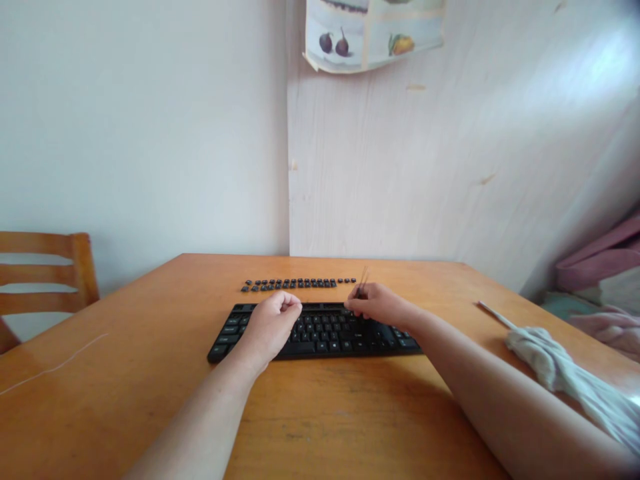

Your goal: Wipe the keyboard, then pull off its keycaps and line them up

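A black keyboard lies across the table before me, some of its key places bare at the right. My left hand hovers over its left half, fingers curled into a pinch; whatever they hold, if anything, is hidden. At the keyboard's back edge, right of centre, my right hand is closed on a thin wire tool, whose fine prongs point upward from a dark part between the fingers. Behind the keyboard, several loose black keycaps are lined up in two rows.
The wooden table reaches back to the wall. A pale cloth and a thin stick lie at the right. A white string rests at the left, near a wooden chair. A poster hangs above.
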Action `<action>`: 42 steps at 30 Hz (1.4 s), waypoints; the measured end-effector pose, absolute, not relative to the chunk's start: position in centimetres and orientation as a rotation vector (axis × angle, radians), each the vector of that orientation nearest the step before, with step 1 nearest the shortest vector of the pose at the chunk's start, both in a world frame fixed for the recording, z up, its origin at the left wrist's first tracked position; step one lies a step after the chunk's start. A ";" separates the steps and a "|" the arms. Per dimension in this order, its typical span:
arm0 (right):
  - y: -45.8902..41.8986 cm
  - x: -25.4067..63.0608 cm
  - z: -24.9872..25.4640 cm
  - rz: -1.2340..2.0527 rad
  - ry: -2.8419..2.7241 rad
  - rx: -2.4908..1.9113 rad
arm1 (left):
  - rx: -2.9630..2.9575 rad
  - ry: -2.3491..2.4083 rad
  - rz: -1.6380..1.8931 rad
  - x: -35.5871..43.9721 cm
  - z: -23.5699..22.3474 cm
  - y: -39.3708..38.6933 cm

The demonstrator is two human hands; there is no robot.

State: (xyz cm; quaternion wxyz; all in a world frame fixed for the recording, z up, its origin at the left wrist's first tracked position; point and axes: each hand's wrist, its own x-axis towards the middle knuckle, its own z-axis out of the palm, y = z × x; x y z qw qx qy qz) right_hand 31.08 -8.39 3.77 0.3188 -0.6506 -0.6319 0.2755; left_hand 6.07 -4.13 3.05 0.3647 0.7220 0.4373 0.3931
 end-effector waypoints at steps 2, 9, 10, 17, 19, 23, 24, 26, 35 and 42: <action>-8.7 31.4 4.2 0.814 -1.663 -1.676 | 1.862 1.125 1.011 6.1 3.1 -4.1; -9.2 32.5 4.7 0.910 -1.731 -1.641 | 1.853 1.112 1.015 6.1 3.0 -4.0; -9.2 32.5 4.7 0.901 -1.735 -1.640 | 1.850 1.112 1.012 6.1 3.0 -4.0; -8.2 32.5 3.4 0.792 -1.747 -1.586 | 1.853 1.133 0.991 6.1 3.1 -4.0; -7.9 32.5 3.0 0.781 -1.705 -1.597 | 1.858 1.130 0.993 6.1 3.1 -4.0; -7.9 32.3 2.6 0.768 -1.647 -1.592 | 1.874 1.134 0.998 6.1 3.0 -4.0; -7.9 32.3 2.6 0.773 -1.628 -1.582 | 1.877 1.140 0.997 6.1 3.0 -4.0; -8.0 32.3 2.8 0.794 -1.567 -1.566 | 1.882 1.148 0.996 6.0 3.0 -4.1; -8.5 31.7 4.0 0.838 -1.410 -1.479 | 1.869 1.105 1.023 6.1 3.2 -4.2; -9.8 27.7 5.5 0.655 -1.616 -1.340 | 1.683 0.916 0.949 6.8 3.8 -5.5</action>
